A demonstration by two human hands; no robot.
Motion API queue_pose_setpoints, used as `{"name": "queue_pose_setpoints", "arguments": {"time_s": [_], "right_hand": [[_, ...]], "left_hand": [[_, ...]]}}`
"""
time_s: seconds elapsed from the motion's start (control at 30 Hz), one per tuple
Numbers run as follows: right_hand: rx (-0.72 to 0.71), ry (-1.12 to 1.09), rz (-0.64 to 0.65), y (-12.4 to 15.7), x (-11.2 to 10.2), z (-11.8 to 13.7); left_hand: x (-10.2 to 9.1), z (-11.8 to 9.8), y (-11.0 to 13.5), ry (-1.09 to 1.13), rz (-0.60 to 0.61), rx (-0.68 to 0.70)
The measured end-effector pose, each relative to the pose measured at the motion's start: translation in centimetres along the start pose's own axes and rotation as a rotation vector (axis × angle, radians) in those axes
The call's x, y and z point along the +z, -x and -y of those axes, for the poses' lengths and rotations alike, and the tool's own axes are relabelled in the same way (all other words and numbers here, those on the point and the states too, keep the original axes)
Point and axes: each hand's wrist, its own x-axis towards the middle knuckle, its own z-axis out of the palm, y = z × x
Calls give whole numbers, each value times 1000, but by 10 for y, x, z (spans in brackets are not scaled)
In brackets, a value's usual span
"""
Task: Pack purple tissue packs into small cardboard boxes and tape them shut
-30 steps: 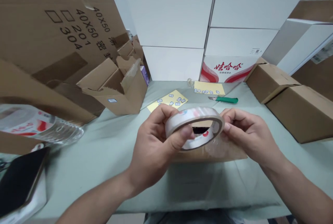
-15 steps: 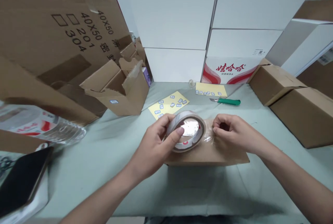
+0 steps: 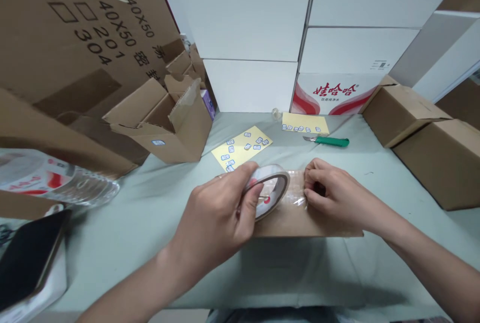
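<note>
Carton (image 3: 296,225) before cutter (image 3: 332,141), bottle (image 3: 87,183) left, boxes (image 3: 433,163) right

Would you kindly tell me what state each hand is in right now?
Left hand: closed, holding the roll of tape.
Right hand: closed, pinching the clear strip that runs from the roll.

201, 304 on carton (image 3: 80,68); 娃哈哈 on box (image 3: 335,99)

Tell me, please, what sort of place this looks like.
Perhaps a packing workspace, judging by the roll of clear tape, the green-handled utility knife and the open cardboard box.
</note>
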Motion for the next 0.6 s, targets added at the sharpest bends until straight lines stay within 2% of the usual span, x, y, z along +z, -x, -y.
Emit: {"name": "queue_pose_setpoints", "arguments": {"time_s": [0.1, 0.33, 0.47, 0.53, 0.6], "right_hand": [[14, 41, 2, -1, 1, 1], [-12, 214, 36, -3, -1, 4], [-28, 372, -57, 1, 2, 3], [-90, 368, -157, 6, 6, 1], [-268, 322, -204, 11, 11, -1]], "left_hand": [[0, -6, -7, -26, 36, 65], [1, -9, -13, -49, 99, 113], [2, -10, -10, -50, 103, 116], [3, -10, -9, -58, 92, 107], [3, -11, -8, -60, 92, 99]]}}
